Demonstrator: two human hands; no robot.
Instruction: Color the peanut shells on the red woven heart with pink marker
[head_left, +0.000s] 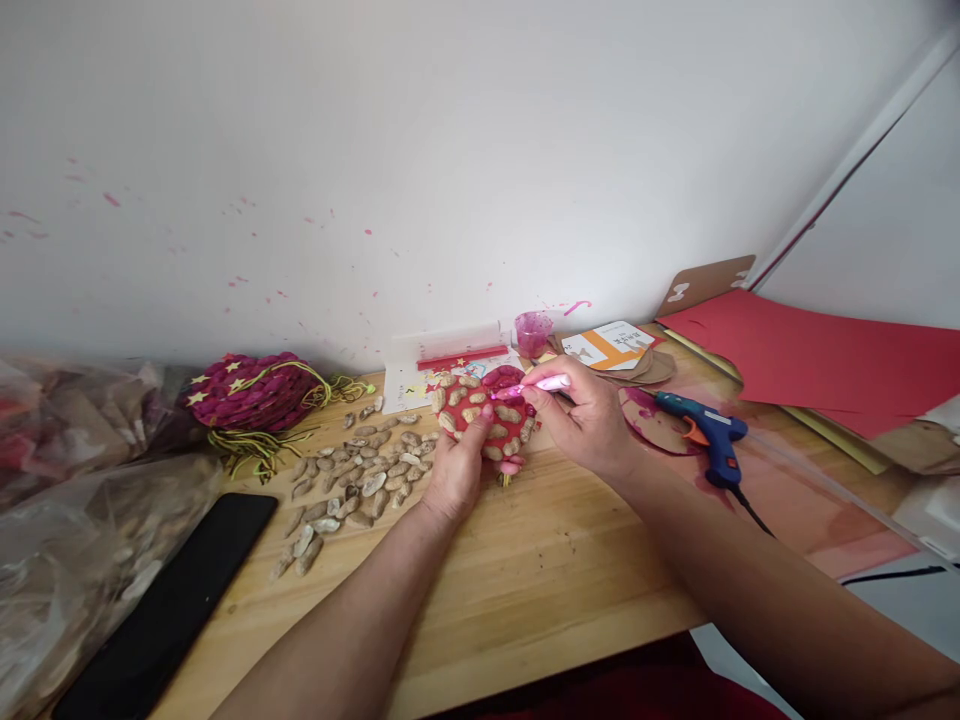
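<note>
My left hand is closed on the edge of a red card disc covered with peanut shells, thumb on its face. Some shells at its upper right are painted magenta; the others are plain tan. In my right hand is a paintbrush with a white, pink-stained handle. Its magenta-wet end points left at the face of the disc; I cannot tell whether it touches. Yellowish cord ends show under the disc. Loose peanut shells lie spread to the left of my left hand.
A magenta shell piece with stars lies back left, near plastic bags and a black phone. Behind my hands stands a paint-stained cup. On the right are a blue glue gun with its cord and red card sheets.
</note>
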